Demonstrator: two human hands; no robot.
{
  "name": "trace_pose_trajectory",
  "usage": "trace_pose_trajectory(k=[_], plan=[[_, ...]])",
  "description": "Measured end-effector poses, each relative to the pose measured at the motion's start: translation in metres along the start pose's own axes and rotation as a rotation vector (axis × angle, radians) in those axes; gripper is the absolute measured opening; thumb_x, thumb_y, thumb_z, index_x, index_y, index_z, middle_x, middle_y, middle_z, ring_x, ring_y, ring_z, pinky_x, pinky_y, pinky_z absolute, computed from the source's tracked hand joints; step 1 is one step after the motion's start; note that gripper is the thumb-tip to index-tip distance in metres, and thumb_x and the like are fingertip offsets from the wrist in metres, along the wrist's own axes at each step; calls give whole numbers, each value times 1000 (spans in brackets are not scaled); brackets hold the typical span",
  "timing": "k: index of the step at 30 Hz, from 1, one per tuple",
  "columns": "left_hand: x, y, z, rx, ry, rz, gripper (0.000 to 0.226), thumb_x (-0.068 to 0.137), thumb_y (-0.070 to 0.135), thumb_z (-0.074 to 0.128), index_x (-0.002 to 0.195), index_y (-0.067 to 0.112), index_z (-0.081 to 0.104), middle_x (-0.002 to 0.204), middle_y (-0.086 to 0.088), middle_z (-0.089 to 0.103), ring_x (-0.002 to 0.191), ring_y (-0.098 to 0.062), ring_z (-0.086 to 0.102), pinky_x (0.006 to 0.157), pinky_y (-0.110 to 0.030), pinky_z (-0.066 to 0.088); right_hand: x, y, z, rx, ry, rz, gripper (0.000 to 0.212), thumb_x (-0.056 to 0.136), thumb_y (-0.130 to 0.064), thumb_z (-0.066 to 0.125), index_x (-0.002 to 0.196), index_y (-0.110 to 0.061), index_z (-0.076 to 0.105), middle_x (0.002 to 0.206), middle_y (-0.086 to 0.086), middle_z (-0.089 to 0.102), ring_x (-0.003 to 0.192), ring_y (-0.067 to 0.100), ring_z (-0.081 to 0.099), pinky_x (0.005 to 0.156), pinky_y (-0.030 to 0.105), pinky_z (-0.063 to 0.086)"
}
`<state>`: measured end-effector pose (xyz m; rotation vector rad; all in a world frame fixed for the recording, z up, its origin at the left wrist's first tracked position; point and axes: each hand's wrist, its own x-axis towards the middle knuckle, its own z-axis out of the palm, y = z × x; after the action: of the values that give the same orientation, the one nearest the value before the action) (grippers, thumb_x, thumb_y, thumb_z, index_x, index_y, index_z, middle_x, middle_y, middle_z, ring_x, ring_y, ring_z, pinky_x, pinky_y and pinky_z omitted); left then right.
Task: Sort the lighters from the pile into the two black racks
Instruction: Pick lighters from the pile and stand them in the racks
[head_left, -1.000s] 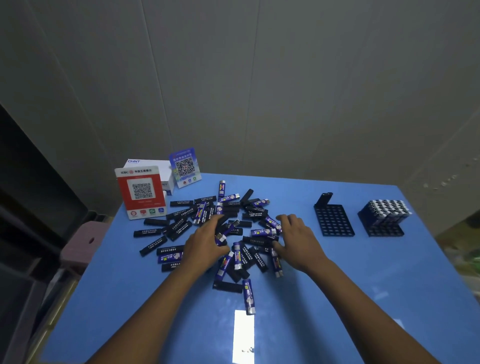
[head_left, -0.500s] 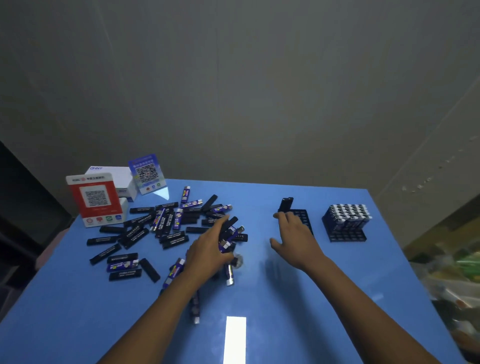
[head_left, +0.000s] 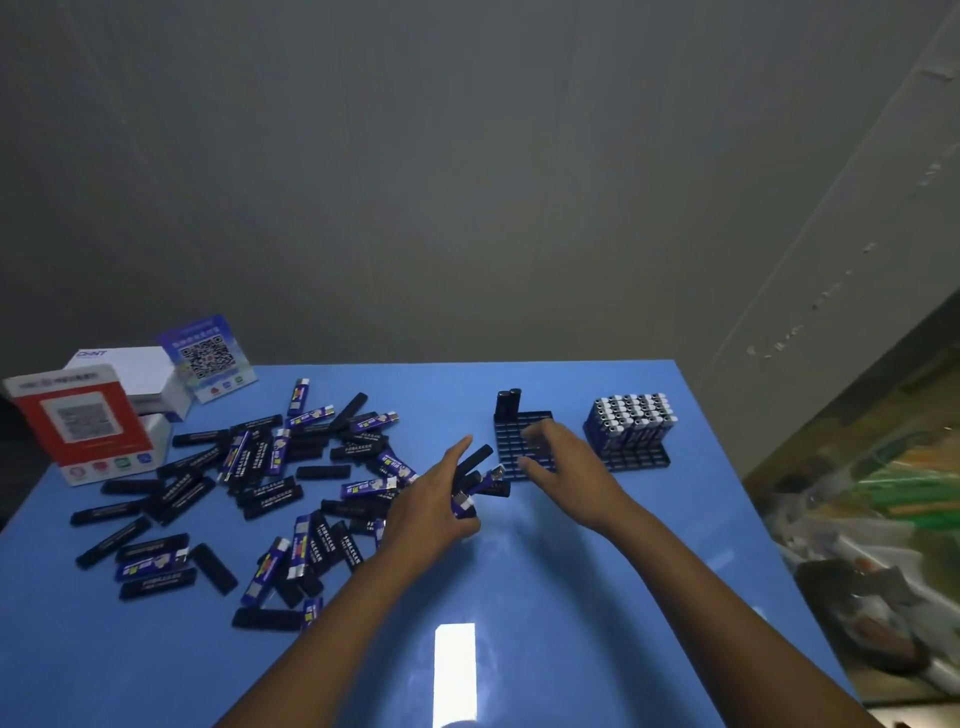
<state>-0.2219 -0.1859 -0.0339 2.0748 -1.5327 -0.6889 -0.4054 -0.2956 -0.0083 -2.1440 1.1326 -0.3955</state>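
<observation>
Holding a small bunch of lighters (head_left: 475, 480), black and blue ones fanned up and to the right, the left hand (head_left: 434, 506) sits at the near right edge of the pile (head_left: 270, 483) on the blue counter (head_left: 545, 623). Just beyond and right of it, the right hand (head_left: 563, 460) hovers over the near black rack (head_left: 514, 447), its grip loose, fingers spread and seemingly empty, though blur hides the fingertips. That rack holds only two black lighters upright at its far left corner; the far rack (head_left: 631, 431), to the right, looks nearly full. My guess: the right hand, the nearer to the slots, takes a lighter from the bunch and turns it upright.
</observation>
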Motion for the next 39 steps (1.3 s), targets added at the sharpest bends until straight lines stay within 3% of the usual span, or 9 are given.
trace_pose_trajectory(k=[4, 10, 14, 22, 26, 29, 33, 39], plan=[[16, 1, 0, 17, -24, 13, 101, 73, 26, 76, 151, 49, 16, 86, 14, 49, 70, -10, 52, 57, -24, 37, 13, -8, 1, 322, -46, 100, 15, 98, -30, 62, 113, -25, 64, 108, -5, 68, 99, 8, 66, 83, 26, 53], [36, -3, -8, 26, -31, 16, 102, 73, 28, 76, 150, 51, 14, 95, 8, 54, 76, -15, 56, 60, -28, 41, 37, -20, 2, 406, -96, 138, 14, 95, -34, 67, 104, -24, 70, 96, 4, 73, 85, 8, 69, 75, 22, 54], [46, -5, -11, 41, -21, 27, 102, 72, 28, 75, 149, 52, 13, 97, 4, 60, 81, -20, 60, 65, -32, 49, 50, -23, 1, 455, -118, 162, 19, 94, -34, 68, 107, -20, 69, 98, 14, 70, 76, 6, 65, 68, 17, 51], [57, 9, -12, 81, -2, 16, 96, 71, 29, 73, 145, 52, 16, 97, 9, 59, 76, -17, 56, 60, -29, 42, 66, -15, -7, 639, -156, 178, 16, 94, -25, 70, 99, -10, 66, 100, 25, 67, 85, 24, 73, 73, 35, 60], [61, 18, -5, 94, 16, -9, 95, 71, 29, 73, 146, 49, 18, 98, 8, 62, 78, -18, 57, 62, -29, 42, 71, -7, -14, 680, -181, 181, 19, 94, -22, 69, 100, -5, 65, 104, 30, 63, 86, 28, 72, 73, 30, 58], [62, 27, 2, 97, 33, -45, 94, 71, 29, 73, 145, 49, 19, 100, 8, 63, 83, -20, 59, 65, -31, 46, 76, 2, -23, 675, -228, 189, 18, 93, -22, 70, 100, -6, 66, 104, 25, 67, 94, 33, 71, 79, 32, 60], [64, 39, 15, 59, 57, -73, 91, 71, 27, 72, 144, 48, 22, 103, 7, 64, 84, -21, 60, 67, -32, 48, 80, 13, -37, 759, -298, 219, 13, 94, -15, 68, 98, -2, 66, 83, 6, 70, 80, 18, 70, 81, 33, 60], [70, 54, 32, 37, 103, -74, 89, 70, 28, 75, 141, 47, 24, 108, 10, 65, 88, -18, 62, 68, -29, 48, 83, 32, -42, 667, -243, 237, 7, 92, -20, 69, 90, -14, 69, 100, 13, 74, 98, 28, 71, 92, 41, 57]])
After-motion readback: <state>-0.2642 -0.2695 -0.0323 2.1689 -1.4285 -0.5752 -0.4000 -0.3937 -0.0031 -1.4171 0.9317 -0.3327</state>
